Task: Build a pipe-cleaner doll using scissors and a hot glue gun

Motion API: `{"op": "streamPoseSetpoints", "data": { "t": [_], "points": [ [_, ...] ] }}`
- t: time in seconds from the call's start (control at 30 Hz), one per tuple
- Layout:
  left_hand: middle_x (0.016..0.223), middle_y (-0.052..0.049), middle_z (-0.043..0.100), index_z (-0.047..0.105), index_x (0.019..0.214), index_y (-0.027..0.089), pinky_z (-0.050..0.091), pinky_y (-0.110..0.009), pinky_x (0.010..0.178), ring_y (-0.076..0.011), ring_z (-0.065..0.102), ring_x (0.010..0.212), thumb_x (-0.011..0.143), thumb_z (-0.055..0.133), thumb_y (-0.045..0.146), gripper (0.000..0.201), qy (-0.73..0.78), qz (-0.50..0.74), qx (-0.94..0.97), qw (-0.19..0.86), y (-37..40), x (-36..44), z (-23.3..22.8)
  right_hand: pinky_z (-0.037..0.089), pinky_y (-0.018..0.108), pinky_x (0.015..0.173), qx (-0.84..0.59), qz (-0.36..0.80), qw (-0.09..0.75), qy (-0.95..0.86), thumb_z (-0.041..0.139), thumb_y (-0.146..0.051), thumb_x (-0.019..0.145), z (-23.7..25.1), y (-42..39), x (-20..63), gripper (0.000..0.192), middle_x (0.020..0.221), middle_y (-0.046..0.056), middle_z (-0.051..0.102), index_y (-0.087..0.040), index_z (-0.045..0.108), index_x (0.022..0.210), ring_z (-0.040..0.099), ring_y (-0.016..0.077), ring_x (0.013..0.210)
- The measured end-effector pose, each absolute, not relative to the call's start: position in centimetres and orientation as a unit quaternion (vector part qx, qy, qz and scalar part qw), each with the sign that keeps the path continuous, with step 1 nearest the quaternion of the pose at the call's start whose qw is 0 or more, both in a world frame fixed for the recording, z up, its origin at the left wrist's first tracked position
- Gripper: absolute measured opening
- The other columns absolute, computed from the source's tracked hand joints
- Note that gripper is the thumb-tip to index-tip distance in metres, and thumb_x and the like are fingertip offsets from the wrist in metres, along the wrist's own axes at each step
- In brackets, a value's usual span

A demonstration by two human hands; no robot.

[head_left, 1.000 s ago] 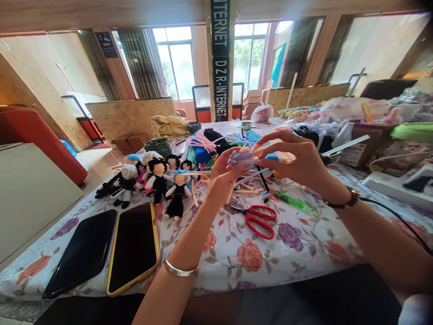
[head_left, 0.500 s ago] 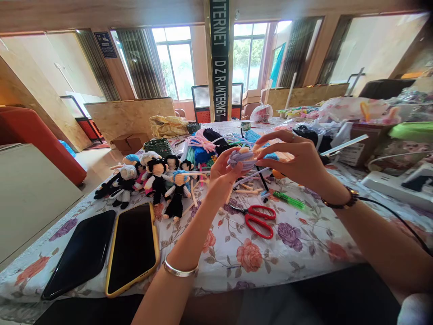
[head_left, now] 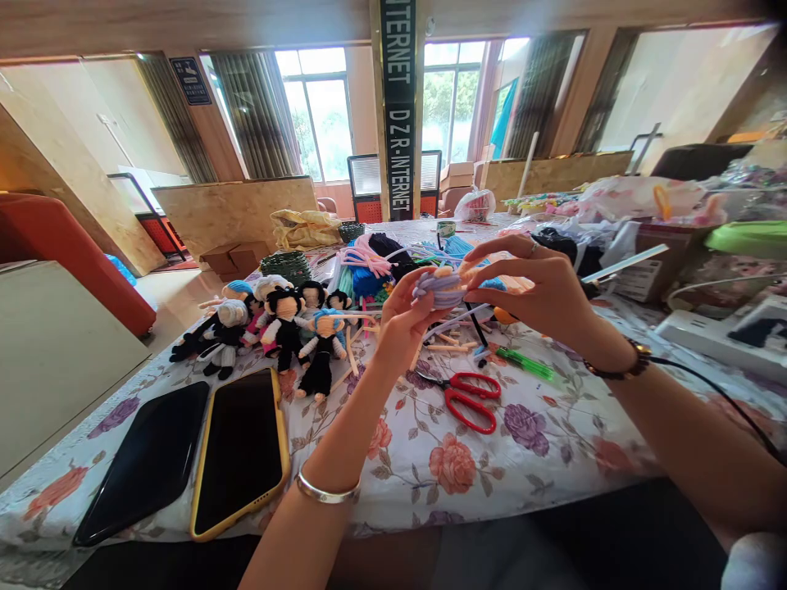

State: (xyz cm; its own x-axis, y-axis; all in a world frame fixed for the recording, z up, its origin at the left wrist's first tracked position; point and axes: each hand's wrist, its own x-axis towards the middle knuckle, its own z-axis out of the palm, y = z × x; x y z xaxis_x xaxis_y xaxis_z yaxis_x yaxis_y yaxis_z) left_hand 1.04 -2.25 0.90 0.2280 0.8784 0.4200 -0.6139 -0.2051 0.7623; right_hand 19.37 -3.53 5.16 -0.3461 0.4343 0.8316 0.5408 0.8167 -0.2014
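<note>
My left hand is closed round a small doll head of lavender and peach pipe cleaners, held above the table. At its right side the thumb and fingertips of my right hand pinch the same piece; the exact grip is partly hidden. A lavender pipe cleaner trails below the hands. Beneath them lie red-handled scissors, half open, and a green translucent tool. Finished pipe-cleaner dolls are grouped to the left of my left hand.
Two phones, one black and one yellow-cased, lie at the table's left front. Bundles of coloured pipe cleaners are heaped behind my hands. A dark woven basket stands behind the dolls. Boxes and bags crowd the right back.
The lavender piece has turned slightly in my left hand, showing more of its strands. My right hand stays at nearly the same place; the table things have not moved.
</note>
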Motion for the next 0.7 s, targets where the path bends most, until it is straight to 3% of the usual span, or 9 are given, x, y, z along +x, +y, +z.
{"op": "streamPoseSetpoints", "data": {
  "t": [0.2,0.7],
  "points": [
    [0.100,-0.002,0.064,0.066,0.095,0.022,0.054,-0.031,0.076,-0.0162,0.064,0.084,0.063,0.071,0.020,0.032,0.124,0.604,0.480,0.624,-2.15,1.03,0.89,0.048,0.038,0.090,-0.285,-0.062,0.493,-0.820,0.070,-0.034,0.075,5.07,-3.41,19.38,0.008,0.103,0.001,0.066,-0.027,0.071,0.077,0.062,0.0192,0.099],
    [0.099,-0.001,0.066,0.067,0.093,0.024,0.056,-0.034,0.078,-0.0166,0.064,0.085,0.060,0.074,0.021,0.034,0.118,0.592,0.479,0.637,-2.08,1.03,0.82,0.052,0.039,0.091,-0.302,-0.014,0.487,-0.820,0.069,-0.034,0.075,5.48,-3.78,19.51,0.009,0.096,0.003,0.067,-0.026,0.071,0.079,0.060,0.0213,0.106]
  ]
}}
